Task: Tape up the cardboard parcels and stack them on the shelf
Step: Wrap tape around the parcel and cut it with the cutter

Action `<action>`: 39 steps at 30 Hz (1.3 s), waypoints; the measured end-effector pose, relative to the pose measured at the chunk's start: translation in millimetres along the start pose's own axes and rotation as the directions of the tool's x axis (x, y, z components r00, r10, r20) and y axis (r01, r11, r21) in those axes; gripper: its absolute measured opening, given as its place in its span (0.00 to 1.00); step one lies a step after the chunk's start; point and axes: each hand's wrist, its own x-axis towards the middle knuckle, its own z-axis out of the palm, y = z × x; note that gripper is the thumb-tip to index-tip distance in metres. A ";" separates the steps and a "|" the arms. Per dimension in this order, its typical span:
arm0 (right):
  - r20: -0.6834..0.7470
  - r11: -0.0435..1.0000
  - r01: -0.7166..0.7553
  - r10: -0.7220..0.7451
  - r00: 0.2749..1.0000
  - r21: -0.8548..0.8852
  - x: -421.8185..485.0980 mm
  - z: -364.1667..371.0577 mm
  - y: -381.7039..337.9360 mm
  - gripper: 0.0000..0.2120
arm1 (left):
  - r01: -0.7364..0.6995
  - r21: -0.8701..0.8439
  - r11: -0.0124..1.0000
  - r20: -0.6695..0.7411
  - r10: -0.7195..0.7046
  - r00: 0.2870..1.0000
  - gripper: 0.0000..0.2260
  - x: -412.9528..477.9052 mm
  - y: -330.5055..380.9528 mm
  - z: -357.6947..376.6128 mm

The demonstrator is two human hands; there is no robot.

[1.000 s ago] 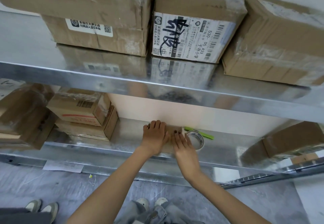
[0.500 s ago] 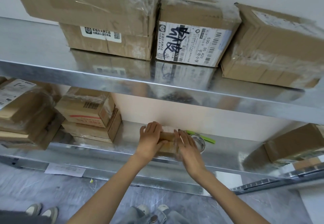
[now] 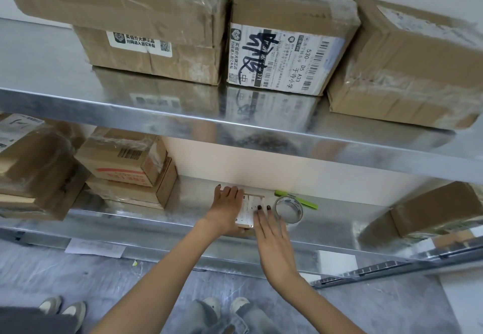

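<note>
A small cardboard parcel (image 3: 250, 209) with a white label facing up lies on the lower metal shelf (image 3: 180, 217), near its middle. My left hand (image 3: 225, 212) holds the parcel's left side, fingers reaching over its far edge and thumb at its near corner. My right hand (image 3: 271, 241) lies flat with straight fingers, their tips touching the label's right part. A roll of clear tape (image 3: 288, 209) sits just right of the parcel, and a green cutter (image 3: 298, 199) lies behind the roll.
Two stacked boxes (image 3: 125, 171) stand left of the parcel, with larger ones (image 3: 34, 166) further left. Another box (image 3: 439, 208) sits at the right end. Three big taped boxes fill the upper shelf (image 3: 156, 114). Someone else's shoes (image 3: 62, 310) show on the floor at the left.
The parcel has been turned over: its brown side faced up before, now the white label does. My right hand slid back toward me and flattened on it.
</note>
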 end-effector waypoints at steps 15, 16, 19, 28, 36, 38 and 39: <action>0.152 0.994 0.090 -0.098 0.983 0.056 62.1 -33.1 29.0 0.57 | -0.118 -0.041 0.992 -0.251 0.104 0.962 0.53 -14.7 1.2 -1.6; 0.151 0.995 0.068 -0.079 0.985 0.078 58.1 -27.4 29.2 0.59 | -0.129 -0.033 0.991 -0.228 0.118 0.966 0.54 -14.4 1.7 -6.6; 0.096 0.995 0.082 -0.087 0.992 0.054 39.1 -12.2 28.0 0.56 | -0.066 -0.008 0.998 -0.122 0.065 0.990 0.52 -9.2 1.2 -18.8; 0.033 0.990 0.133 -0.131 0.991 -0.055 15.3 -15.7 25.7 0.38 | -0.042 0.080 0.996 0.001 0.042 0.999 0.45 -1.0 12.0 -12.9; 0.346 0.994 0.111 -0.101 0.933 -0.008 75.5 -49.3 33.4 0.49 | -0.118 0.131 0.984 -0.184 0.141 0.973 0.46 -10.8 10.8 -4.6; 0.288 0.991 0.130 -0.132 0.948 0.026 78.9 -49.9 36.3 0.50 | -0.104 0.068 0.992 -0.266 0.119 0.957 0.47 -16.7 12.8 -3.7; 0.230 0.989 0.148 -0.147 0.962 0.010 76.0 -47.3 36.2 0.47 | -0.106 0.027 0.994 -0.282 0.110 0.953 0.47 -19.4 13.7 -3.4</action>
